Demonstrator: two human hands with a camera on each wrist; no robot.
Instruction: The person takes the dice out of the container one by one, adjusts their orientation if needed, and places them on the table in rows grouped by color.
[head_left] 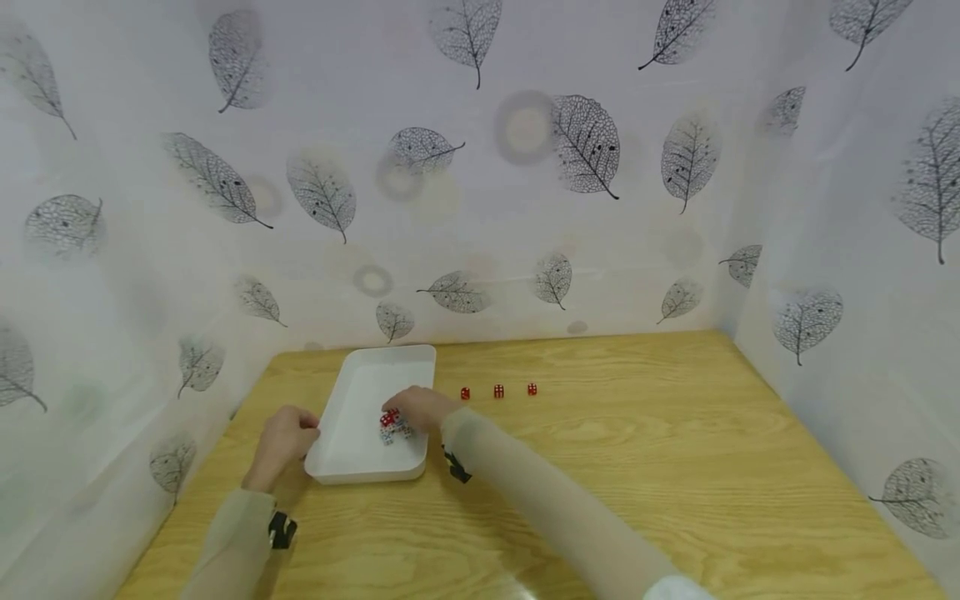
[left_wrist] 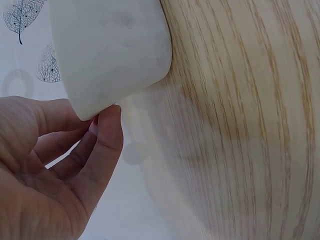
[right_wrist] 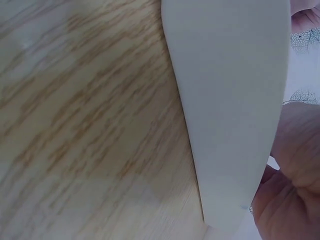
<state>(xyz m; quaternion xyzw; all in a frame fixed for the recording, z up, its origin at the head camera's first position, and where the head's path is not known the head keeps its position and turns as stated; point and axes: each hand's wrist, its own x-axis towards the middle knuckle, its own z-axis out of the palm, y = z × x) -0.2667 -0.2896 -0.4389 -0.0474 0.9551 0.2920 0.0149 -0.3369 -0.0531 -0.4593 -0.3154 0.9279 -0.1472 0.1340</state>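
Observation:
A white rectangular tray [head_left: 352,417] stands on the left part of the wooden table. My left hand [head_left: 281,442] pinches the tray's left rim; in the left wrist view the fingertips of that hand [left_wrist: 75,155] meet at the tray's edge [left_wrist: 115,55]. Reaching over the right side of the tray, my right hand [head_left: 422,407] has its fingertips at a small pile of red dice [head_left: 389,418] and whitish dice [head_left: 387,438]. In the right wrist view the tray wall [right_wrist: 227,100] hides the fingertips of the right hand [right_wrist: 295,170], so a grip on a die cannot be made out.
Three red dice, a left one [head_left: 465,393], a middle one [head_left: 498,391] and a right one [head_left: 532,389], lie in a spaced row right of the tray. Bare wood-grain table [head_left: 675,433] extends rightward. Leaf-patterned sheeting [head_left: 480,217] surrounds the back and sides.

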